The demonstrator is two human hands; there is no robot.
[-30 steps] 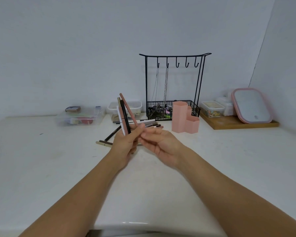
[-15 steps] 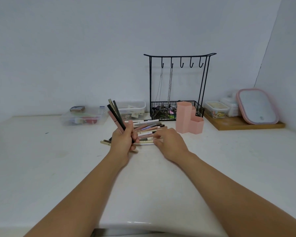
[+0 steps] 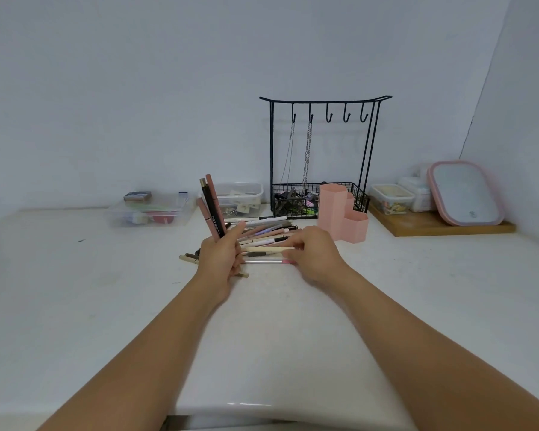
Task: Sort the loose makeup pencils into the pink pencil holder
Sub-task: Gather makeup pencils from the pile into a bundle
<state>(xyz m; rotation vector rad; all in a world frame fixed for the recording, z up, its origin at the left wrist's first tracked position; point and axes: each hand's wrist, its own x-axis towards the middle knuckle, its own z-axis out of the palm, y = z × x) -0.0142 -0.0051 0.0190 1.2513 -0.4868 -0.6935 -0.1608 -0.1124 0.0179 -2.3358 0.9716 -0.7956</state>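
Gathering step, head view only: left hand (image 3: 220,259) grips a bundle of held pencils (image 3: 211,209), fingers curled round their lower ends, tips fanned up and tilted left. I count about 4 in it, not sure. Right hand (image 3: 316,255) lies palm down on the loose pencils (image 3: 266,236), fingertips curled onto a pale one near the front of the pile; looks like a pinch starting, but whether it has closed I cannot tell. Pile lies flat on the counter between both hands, mostly pointing left-right, several overlapping.

Pink pencil holder (image 3: 343,214) stands upright just right of the pile, near the right hand, 3 stepped compartments, nothing visible inside from this angle.

To do it well, my judgement: take 1 pencil at a time off the top so the rest do not roll, pass it to the left bundle, keep the ends aligned, then drop the bundle tip-down into the tall compartment. A fanned bundle could catch the rim.

Surface: white counter (image 3: 106,306), smooth, faint marks. Room: plain white walls, corner at right. At back: black wire jewellery stand (image 3: 324,101) with hanging chains and a basket, clear plastic boxes (image 3: 150,209), wooden tray (image 3: 442,225) with lidded containers and a pink-rimmed lid (image 3: 465,192).
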